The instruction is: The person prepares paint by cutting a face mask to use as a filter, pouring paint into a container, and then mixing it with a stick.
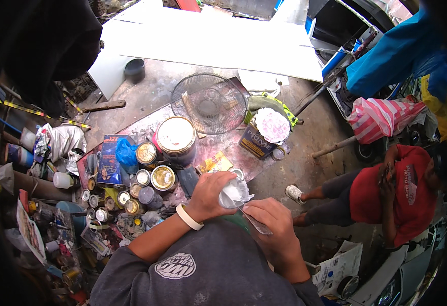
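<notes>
Close to my chest, my left hand is wrapped round a small cup with whitish stuff in it. A ragged, pale film or lining stands up along the cup's rim. My right hand grips a flat, grey metal scraper, whose far end reaches to the cup's near right edge. Whether its tip is inside the cup, I cannot tell. Just beyond my left hand lie a yellow wrapper or cloth and a large round paint can with a whitish top.
Open and closed cans, among them a yellow-topped tin, crowd the table's left. A fan grille lies behind them. A square dark can carries a whitish round lid. On the right, a person in a red shirt stands near a striped bag.
</notes>
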Available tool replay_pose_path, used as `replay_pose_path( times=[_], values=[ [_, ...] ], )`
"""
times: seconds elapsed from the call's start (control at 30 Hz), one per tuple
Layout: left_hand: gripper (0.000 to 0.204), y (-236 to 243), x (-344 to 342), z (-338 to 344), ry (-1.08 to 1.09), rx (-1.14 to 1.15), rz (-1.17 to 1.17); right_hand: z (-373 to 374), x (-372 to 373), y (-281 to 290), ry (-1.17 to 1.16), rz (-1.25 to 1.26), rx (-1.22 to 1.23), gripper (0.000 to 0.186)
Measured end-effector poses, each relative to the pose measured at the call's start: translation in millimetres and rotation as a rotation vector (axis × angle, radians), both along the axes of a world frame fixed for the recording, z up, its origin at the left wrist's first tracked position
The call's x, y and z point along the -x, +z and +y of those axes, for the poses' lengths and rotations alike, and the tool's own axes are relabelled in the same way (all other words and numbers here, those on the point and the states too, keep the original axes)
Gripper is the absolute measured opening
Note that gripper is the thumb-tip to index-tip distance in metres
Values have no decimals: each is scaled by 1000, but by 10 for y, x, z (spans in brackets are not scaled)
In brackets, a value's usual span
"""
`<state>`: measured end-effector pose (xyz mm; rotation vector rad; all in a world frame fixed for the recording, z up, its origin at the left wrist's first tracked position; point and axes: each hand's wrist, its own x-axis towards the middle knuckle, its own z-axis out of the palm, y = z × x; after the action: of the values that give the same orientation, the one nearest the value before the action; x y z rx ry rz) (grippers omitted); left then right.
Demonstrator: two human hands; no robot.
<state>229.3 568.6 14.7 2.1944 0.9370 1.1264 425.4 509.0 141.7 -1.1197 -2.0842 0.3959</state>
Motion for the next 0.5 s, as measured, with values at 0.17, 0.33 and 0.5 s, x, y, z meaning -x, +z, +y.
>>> replay_pose_path(
  times=[0.17, 0.33, 0.5],
  values=[
    [93, -11, -19, -11, 4, -9, -5, 27, -36, -95, 10, -35, -17, 35],
    [91, 15, -28, -5, 18, -17, -3, 25, -56, -142, 13, -32, -25, 35],
    [91, 5, -17, -7, 25, -7, 4, 42, -38, -110, -2, -19, -56, 33]
  ],
)
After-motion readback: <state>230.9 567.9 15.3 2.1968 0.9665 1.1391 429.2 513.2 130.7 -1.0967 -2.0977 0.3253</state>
